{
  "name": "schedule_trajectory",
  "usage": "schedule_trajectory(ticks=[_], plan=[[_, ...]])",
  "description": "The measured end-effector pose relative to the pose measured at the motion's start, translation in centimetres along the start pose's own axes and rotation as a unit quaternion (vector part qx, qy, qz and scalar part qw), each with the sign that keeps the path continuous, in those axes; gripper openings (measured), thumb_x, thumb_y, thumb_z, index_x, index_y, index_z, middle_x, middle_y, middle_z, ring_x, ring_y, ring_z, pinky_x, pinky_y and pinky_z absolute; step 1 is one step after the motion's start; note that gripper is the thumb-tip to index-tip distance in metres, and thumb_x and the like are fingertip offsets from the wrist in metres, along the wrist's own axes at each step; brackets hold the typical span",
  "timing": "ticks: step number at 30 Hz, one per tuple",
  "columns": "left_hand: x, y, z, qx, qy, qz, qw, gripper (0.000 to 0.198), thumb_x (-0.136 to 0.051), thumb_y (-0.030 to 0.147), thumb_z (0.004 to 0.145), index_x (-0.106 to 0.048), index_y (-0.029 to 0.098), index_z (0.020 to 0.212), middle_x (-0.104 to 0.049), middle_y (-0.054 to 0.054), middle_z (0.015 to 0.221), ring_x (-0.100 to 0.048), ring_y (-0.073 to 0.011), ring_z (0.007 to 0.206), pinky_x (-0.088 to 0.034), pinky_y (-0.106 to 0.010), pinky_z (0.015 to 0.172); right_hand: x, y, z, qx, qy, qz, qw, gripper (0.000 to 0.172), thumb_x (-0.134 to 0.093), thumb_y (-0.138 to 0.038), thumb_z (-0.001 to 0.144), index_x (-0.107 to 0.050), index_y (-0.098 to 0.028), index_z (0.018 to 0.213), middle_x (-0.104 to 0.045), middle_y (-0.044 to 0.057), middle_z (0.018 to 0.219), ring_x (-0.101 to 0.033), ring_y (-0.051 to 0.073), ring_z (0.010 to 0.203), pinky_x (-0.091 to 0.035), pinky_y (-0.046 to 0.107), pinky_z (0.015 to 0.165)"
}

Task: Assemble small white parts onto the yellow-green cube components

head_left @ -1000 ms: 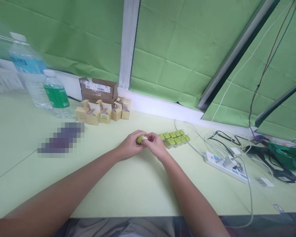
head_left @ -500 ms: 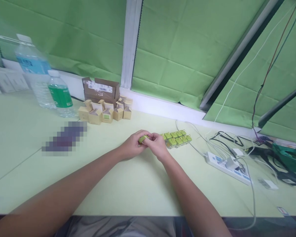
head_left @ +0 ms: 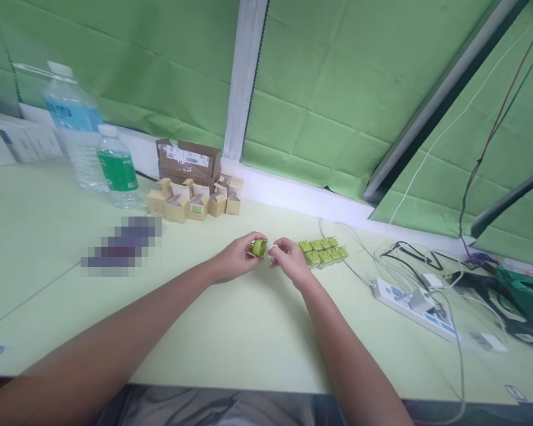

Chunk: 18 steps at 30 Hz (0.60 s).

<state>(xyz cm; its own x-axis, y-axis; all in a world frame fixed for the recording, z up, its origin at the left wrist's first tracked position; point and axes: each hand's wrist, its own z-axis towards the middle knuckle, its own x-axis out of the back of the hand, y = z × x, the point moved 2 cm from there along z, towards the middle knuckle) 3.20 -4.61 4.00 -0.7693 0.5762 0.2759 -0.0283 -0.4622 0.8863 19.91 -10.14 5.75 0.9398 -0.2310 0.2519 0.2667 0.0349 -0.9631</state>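
From the head view I saw my left hand closed around a small lime-green plastic plug-shaped part, held just above the pale green desk near its middle. My right hand sat just beside it, its fingertips pinched on something small and pale at the part's right side; it was too small for me to tell what it was. Both forearms reached in from the lower edge of the view. Just right of my right hand lay a tight cluster of matching lime-green parts in two rows on the desk. Farther back, near the wall, stood a group of small tan cardboard boxes with flaps open, and behind them a larger brown cardboard carton with a white label. To the left of those stood a clear plastic bottle with a green label and, behind it, a bigger clear bottle with a blue label. Well apart on the right, a white power strip lay among tangled white and black cables. A green pleated blind covered the window behind.
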Motion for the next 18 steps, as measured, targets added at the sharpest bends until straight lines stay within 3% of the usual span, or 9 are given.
schedule_trajectory(ticks=[5,8,10,13,16,18], plan=[[1.7,-0.8,0.4,0.026,0.074,0.065,0.995,0.044,-0.071,0.035,0.078,-0.059,0.021,0.118,-0.066,-0.004,0.094,-0.065,-0.0169,0.076,-0.052,-0.028,0.067,1.0,-0.3,0.2,0.028,0.054,-0.016,0.998,0.02,-0.064,-0.037,0.073,-0.057,-0.021,0.082,-0.058,-0.002,0.073,-0.059,0.016,0.065,-0.054,0.029,0.059],[2.6,-1.6,0.6,0.044,0.108,0.098,0.988,0.046,-0.073,0.04,0.076,-0.061,0.019,0.115,-0.067,-0.003,0.089,-0.064,-0.0166,0.072,-0.052,-0.029,0.066,1.3,-0.4,0.0,0.076,0.064,-0.126,0.987,0.019,-0.063,-0.033,0.073,-0.06,-0.021,0.087,-0.061,0.0,0.08,-0.058,0.016,0.067,-0.051,0.03,0.064],[2.8,-2.1,0.7,0.048,0.122,0.121,0.984,0.048,-0.074,0.041,0.075,-0.062,0.018,0.115,-0.067,-0.003,0.09,-0.063,-0.0164,0.072,-0.052,-0.029,0.067,0.8,-0.6,-0.5,0.143,0.05,-0.23,0.961,0.02,-0.064,-0.028,0.073,-0.063,-0.02,0.091,-0.062,0.002,0.087,-0.058,0.018,0.074,-0.048,0.031,0.07],[2.9,-2.4,0.8,0.034,0.138,0.151,0.978,0.048,-0.073,0.039,0.075,-0.063,0.019,0.117,-0.068,-0.005,0.099,-0.063,-0.0165,0.075,-0.053,-0.03,0.069,-0.7,-0.5,-1.4,0.229,0.009,-0.373,0.899,0.024,-0.064,-0.02,0.074,-0.067,-0.021,0.097,-0.061,0.006,0.094,-0.056,0.022,0.087,-0.045,0.033,0.079],[3.0,-2.3,0.8,0.005,0.144,0.171,0.975,0.046,-0.072,0.036,0.076,-0.063,0.021,0.118,-0.067,-0.007,0.113,-0.062,-0.0176,0.083,-0.053,-0.03,0.071,-2.0,0.1,-1.9,0.249,-0.002,-0.488,0.836,0.018,-0.065,-0.019,0.076,-0.069,-0.02,0.094,-0.061,0.009,0.097,-0.051,0.027,0.093,-0.042,0.038,0.084],[3.0,-2.2,0.8,-0.004,0.146,0.176,0.974,0.046,-0.071,0.036,0.077,-0.063,0.021,0.119,-0.066,-0.007,0.119,-0.062,-0.019,0.088,-0.053,-0.031,0.074,-2.4,0.5,-1.9,0.247,0.018,-0.529,0.812,0.015,-0.065,-0.02,0.079,-0.07,-0.019,0.093,-0.06,0.011,0.1,-0.049,0.029,0.096,-0.04,0.04,0.084]])
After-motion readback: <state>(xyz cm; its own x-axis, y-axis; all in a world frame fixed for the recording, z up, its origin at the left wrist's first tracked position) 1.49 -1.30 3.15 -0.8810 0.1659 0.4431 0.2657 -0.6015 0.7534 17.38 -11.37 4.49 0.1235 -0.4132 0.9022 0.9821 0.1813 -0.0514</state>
